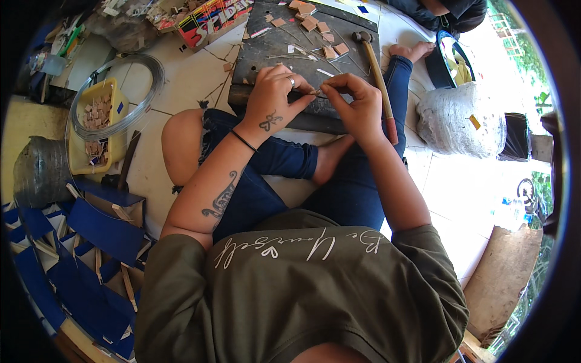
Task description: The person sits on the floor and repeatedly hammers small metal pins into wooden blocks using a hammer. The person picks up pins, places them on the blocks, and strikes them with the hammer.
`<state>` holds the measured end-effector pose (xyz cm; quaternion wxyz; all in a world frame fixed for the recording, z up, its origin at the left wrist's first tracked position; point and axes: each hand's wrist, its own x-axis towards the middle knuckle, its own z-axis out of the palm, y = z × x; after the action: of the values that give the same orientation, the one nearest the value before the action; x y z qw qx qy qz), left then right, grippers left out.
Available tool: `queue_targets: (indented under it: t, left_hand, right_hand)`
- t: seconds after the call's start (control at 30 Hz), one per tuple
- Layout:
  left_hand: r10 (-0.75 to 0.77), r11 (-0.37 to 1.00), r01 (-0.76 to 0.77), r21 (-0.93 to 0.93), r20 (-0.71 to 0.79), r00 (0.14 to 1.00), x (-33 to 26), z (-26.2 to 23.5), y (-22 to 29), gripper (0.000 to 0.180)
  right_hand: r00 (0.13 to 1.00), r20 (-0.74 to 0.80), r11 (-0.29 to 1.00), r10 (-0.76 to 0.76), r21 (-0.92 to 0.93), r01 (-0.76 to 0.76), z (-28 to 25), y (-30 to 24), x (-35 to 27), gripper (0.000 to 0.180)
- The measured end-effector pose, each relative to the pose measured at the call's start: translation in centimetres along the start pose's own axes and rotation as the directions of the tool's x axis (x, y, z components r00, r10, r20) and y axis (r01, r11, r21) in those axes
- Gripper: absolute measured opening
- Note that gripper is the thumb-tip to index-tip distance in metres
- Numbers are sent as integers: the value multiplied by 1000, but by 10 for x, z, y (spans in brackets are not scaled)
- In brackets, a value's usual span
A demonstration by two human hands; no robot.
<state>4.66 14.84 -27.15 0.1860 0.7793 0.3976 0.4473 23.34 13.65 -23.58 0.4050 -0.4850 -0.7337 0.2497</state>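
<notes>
My left hand (277, 91), with a ring on one finger, is closed in a pinch at the near edge of a low dark board (266, 54). Close beside it, my right hand (356, 100) pinches too, fingertips almost meeting the left ones. Between them is something small and pale, too tiny to make out. On the board lie several small brown wooden squares (309, 23) and thin pale slivers or wire bits (302, 49). A hammer (378, 75) with a wooden handle rests along the board's right side, its reddish grip end close to my right wrist.
At left, a wire coil (158, 75) leans over a yellow basket (115, 158) of small wooden pieces. Blue panels or boxes (100, 221) pile up below. At right stand a black tub (431, 63), a plastic-wrapped bundle (460, 124) and a cardboard sheet (505, 281). Another person (463, 12) sits at the top.
</notes>
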Motion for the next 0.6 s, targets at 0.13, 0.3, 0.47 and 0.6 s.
queue_targets:
  t: [0.13,0.3,0.47,0.6]
  left_hand:
    - [3,1000,-3,2,-9,1000,-1,1,-1,10]
    - [7,1000,-7,7,-6,1000,-1,1,-2,10]
    - [-3,1000,3,0,8,1000,0,0,0,10]
    - [-37,999,37,-28,7,999,3,0,5,8]
  right_hand:
    - [1000,25,1000,-6,-15,7,-2,-2,1,8]
    - [993,61,993,-99,-53,102,-2,-4,5,7]
    - [987,114,991,-116,-58,123,-3,-8,12,7]
    - [989,116,994,-91,-58,98,-3,-11,13,8]
